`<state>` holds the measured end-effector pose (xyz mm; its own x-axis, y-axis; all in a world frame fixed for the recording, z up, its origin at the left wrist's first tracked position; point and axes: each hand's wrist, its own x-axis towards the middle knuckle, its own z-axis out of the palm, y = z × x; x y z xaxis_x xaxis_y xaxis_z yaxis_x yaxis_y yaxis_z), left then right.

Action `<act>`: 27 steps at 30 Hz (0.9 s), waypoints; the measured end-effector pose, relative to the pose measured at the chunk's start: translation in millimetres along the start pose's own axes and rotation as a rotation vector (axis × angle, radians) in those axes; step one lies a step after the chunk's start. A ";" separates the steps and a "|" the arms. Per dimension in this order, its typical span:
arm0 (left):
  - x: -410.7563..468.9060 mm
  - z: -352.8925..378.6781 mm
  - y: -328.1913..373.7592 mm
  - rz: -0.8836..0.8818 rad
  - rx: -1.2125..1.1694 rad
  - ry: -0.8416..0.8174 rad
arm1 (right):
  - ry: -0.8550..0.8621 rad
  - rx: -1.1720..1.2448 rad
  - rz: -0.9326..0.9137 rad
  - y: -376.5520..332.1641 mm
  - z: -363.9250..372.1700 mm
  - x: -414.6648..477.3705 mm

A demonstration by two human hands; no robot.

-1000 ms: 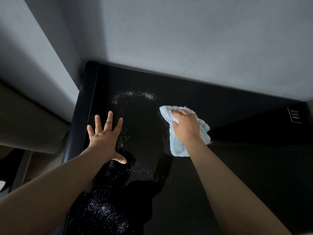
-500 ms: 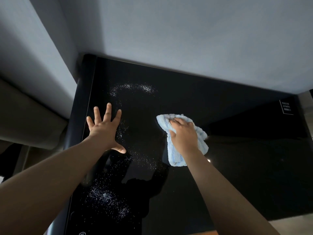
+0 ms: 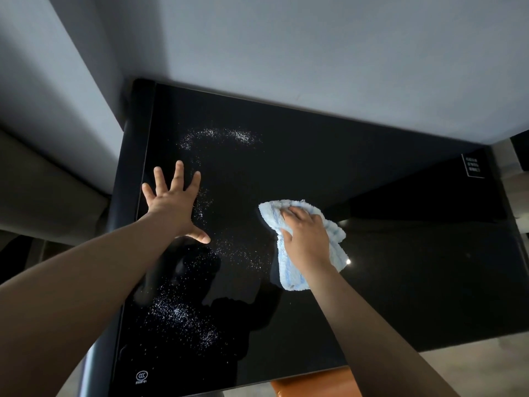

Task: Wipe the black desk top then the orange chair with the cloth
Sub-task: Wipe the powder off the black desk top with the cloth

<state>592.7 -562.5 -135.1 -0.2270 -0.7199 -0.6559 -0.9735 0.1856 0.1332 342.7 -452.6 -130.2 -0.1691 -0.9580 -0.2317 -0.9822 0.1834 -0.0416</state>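
Note:
The glossy black desk top point(image 3: 400, 267) fills the middle of the head view and is strewn with white specks point(image 3: 183, 316) on its left half. My right hand point(image 3: 305, 236) presses down on a crumpled light-blue cloth point(image 3: 289, 276) near the desk's centre, with its fingers curled over the cloth's top. My left hand point(image 3: 171, 204) lies flat on the desk's left part, fingers spread. A corner of the orange chair point(image 3: 315, 383) shows beneath the desk's near edge.
Grey walls point(image 3: 286, 53) meet the desk at its far and left sides. A white label point(image 3: 473, 165) sits at the desk's far right corner, and a small printed mark point(image 3: 141, 376) at its near left. A dark rounded rail point(image 3: 126, 179) runs along the left edge.
My right hand has drawn the cloth toward me across the desk. The view has tipped down, so the near edge and the orange chair now show. My left hand stays planted.

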 end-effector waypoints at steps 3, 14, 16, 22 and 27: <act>-0.1 -0.2 0.2 0.001 0.007 0.002 | 0.048 0.017 -0.026 -2.4 -1.4 -9.3; -3.3 -3.2 0.3 0.009 0.036 0.004 | 0.037 0.025 0.003 -6.9 5.9 -49.5; -4.5 -4.0 0.9 0.011 0.041 0.005 | 0.041 0.026 0.006 -7.6 7.8 -57.5; -16.3 -2.9 -1.9 0.058 0.047 0.050 | 0.011 0.009 0.019 -8.0 15.1 -75.4; -42.5 8.6 -4.0 0.110 0.054 0.016 | -0.006 -0.006 0.014 -9.4 18.1 -87.4</act>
<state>606.5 -526.8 -114.2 -0.3330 -0.7040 -0.6272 -0.9401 0.2992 0.1634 368.2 -366.7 -127.2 -0.1821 -0.9541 -0.2379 -0.9802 0.1953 -0.0327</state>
